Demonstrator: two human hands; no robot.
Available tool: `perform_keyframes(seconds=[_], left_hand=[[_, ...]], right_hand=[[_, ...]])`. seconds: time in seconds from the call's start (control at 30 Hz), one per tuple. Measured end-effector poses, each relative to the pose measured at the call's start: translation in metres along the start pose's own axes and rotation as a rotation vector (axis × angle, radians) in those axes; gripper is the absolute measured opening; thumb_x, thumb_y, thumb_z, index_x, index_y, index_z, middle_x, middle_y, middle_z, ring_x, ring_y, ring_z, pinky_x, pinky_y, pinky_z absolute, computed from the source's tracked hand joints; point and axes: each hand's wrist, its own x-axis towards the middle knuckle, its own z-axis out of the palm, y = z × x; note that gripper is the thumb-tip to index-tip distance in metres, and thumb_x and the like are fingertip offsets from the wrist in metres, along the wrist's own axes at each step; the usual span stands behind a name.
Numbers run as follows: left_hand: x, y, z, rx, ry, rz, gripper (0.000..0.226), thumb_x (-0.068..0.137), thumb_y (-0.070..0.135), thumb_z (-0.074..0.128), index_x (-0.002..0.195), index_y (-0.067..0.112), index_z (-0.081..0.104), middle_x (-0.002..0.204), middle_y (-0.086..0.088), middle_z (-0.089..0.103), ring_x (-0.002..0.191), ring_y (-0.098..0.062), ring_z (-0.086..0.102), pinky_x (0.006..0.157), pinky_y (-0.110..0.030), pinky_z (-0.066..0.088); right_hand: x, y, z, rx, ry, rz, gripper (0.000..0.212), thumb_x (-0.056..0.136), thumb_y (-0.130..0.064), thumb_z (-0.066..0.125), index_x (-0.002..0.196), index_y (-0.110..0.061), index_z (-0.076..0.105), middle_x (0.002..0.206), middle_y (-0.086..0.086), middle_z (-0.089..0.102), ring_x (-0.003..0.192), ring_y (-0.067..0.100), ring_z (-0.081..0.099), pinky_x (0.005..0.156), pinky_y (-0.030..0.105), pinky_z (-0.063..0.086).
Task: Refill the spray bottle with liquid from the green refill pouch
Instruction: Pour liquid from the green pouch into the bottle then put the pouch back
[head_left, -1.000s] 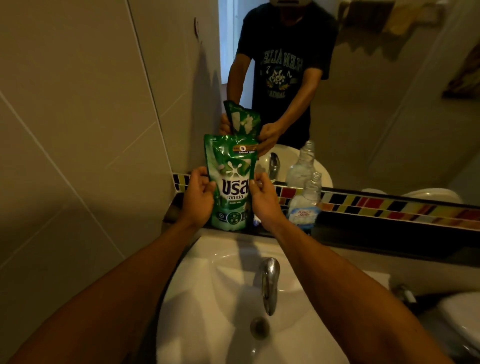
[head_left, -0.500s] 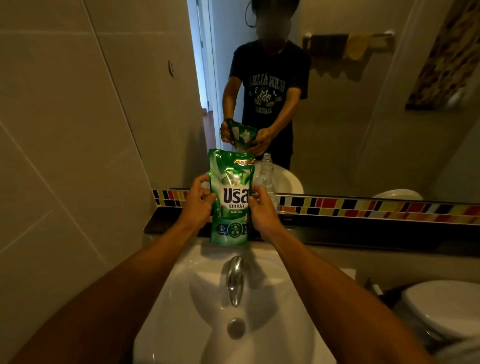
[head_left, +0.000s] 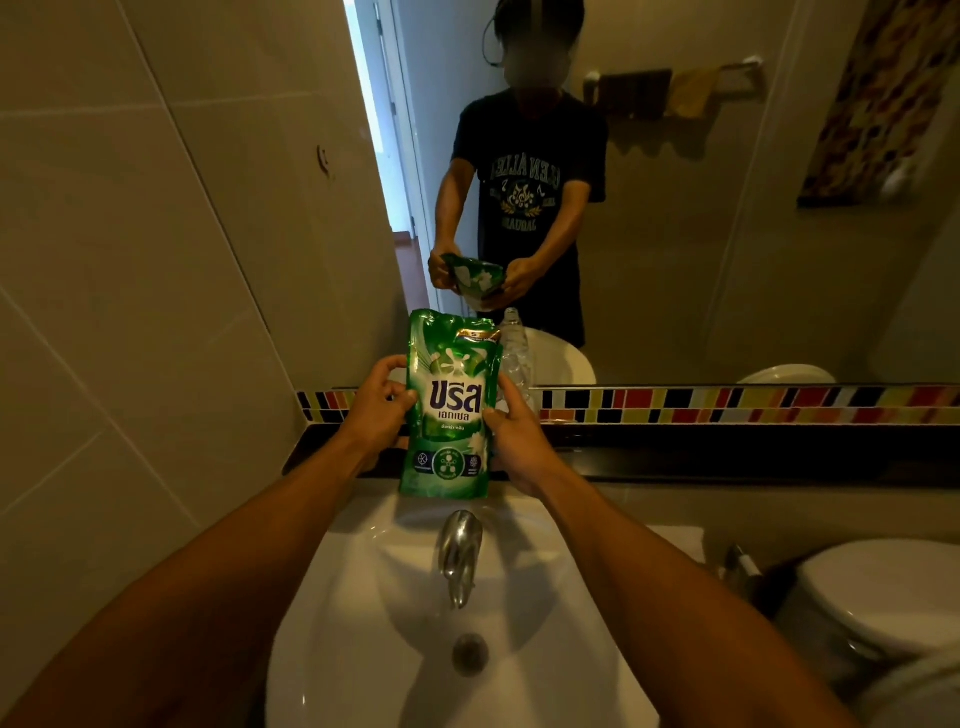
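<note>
pouch: green refill pouch upright at frame centre, over the back rim of the white sink
left hand: gripping the pouch's left edge
right hand: gripping its right edge
spray bottle: clear, just behind the pouch, right of its top

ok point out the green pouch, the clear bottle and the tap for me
green pouch (head_left: 451, 410): head view, on the printed front, middle of the pack.
clear bottle (head_left: 515, 349): head view, on its upper body, right of the pouch's top.
tap (head_left: 458, 551): head view, on the metal spout over the basin.
</note>
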Motion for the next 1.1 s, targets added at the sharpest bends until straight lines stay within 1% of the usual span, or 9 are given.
perform_keyframes(seconds=[0.17,0.23,0.33,0.43,0.57,0.7,0.83,0.97,1.1], left_hand=[[0.009,0.006,-0.003,0.064,-0.016,-0.010,0.040,0.100,0.003,0.050,0.126,0.032,0.049,0.092,-0.005,0.060,0.084,-0.023,0.065,0.065,-0.046,0.060],[0.012,0.008,-0.004,0.092,-0.026,-0.010,0.040,0.099,0.002,0.050,0.128,0.030,0.049,0.087,-0.004,0.060,0.079,-0.020,0.065,0.061,-0.042,0.059],[0.016,0.014,-0.006,0.122,-0.047,-0.010,0.039,0.100,0.003,0.050,0.127,0.031,0.050,0.086,-0.003,0.058,0.077,-0.017,0.063,0.052,-0.033,0.055],[0.021,0.019,-0.008,0.150,-0.064,-0.025,0.039,0.100,0.005,0.050,0.126,0.034,0.049,0.089,-0.003,0.057,0.079,-0.019,0.063,0.051,-0.033,0.054],[0.027,0.022,-0.008,0.172,-0.084,-0.048,0.040,0.100,0.006,0.050,0.131,0.032,0.048,0.095,-0.006,0.059,0.085,-0.023,0.064,0.057,-0.039,0.056],[0.032,0.024,-0.010,0.183,-0.092,-0.064,0.040,0.100,0.006,0.049,0.131,0.032,0.048,0.096,-0.007,0.058,0.089,-0.025,0.063,0.066,-0.046,0.058],[0.037,0.029,-0.010,0.221,-0.092,-0.074,0.040,0.101,0.007,0.049,0.132,0.032,0.048,0.091,-0.004,0.058,0.082,-0.021,0.062,0.055,-0.036,0.056],[0.041,0.034,-0.011,0.268,-0.100,-0.066,0.041,0.100,0.005,0.049,0.135,0.028,0.048,0.089,-0.004,0.060,0.079,-0.020,0.062,0.050,-0.032,0.053],[0.044,0.036,-0.012,0.318,-0.108,-0.040,0.044,0.100,0.003,0.050,0.140,0.021,0.046,0.086,-0.006,0.061,0.078,-0.022,0.063,0.056,-0.035,0.053]], right_hand=[[0.002,0.000,0.004,0.017,0.030,0.006,0.060,0.104,-0.006,0.050,0.150,-0.044,0.042,0.135,0.013,0.068,0.118,0.033,0.069,0.093,0.062,0.059],[0.003,0.000,0.005,0.027,0.035,0.019,0.061,0.102,-0.008,0.055,0.147,-0.048,0.044,0.134,0.010,0.069,0.115,0.032,0.071,0.088,0.062,0.061],[0.005,0.002,0.006,0.055,0.046,0.040,0.066,0.098,-0.010,0.061,0.149,-0.047,0.042,0.137,0.007,0.066,0.114,0.033,0.071,0.084,0.065,0.061],[0.008,0.004,0.008,0.078,0.056,0.054,0.065,0.097,-0.010,0.062,0.148,-0.046,0.042,0.139,0.007,0.063,0.114,0.035,0.070,0.079,0.062,0.063],[0.011,0.005,0.008,0.066,0.078,0.054,0.054,0.100,-0.007,0.055,0.144,-0.036,0.044,0.136,0.010,0.063,0.112,0.035,0.070,0.072,0.052,0.064],[0.014,0.008,0.006,0.057,0.087,0.079,0.043,0.103,-0.006,0.048,0.141,-0.027,0.044,0.128,0.014,0.067,0.103,0.031,0.072,0.072,0.049,0.063],[0.019,0.012,0.008,0.075,0.098,0.090,0.042,0.104,-0.006,0.048,0.141,-0.026,0.044,0.117,0.010,0.071,0.091,0.025,0.074,0.062,0.041,0.062],[0.026,0.016,0.012,0.094,0.114,0.092,0.043,0.103,-0.009,0.051,0.140,-0.029,0.044,0.117,0.007,0.071,0.097,0.027,0.074,0.071,0.049,0.065],[0.030,0.021,0.015,0.112,0.127,0.110,0.041,0.103,-0.005,0.048,0.138,-0.028,0.045,0.113,0.007,0.072,0.096,0.028,0.075,0.078,0.053,0.064]])
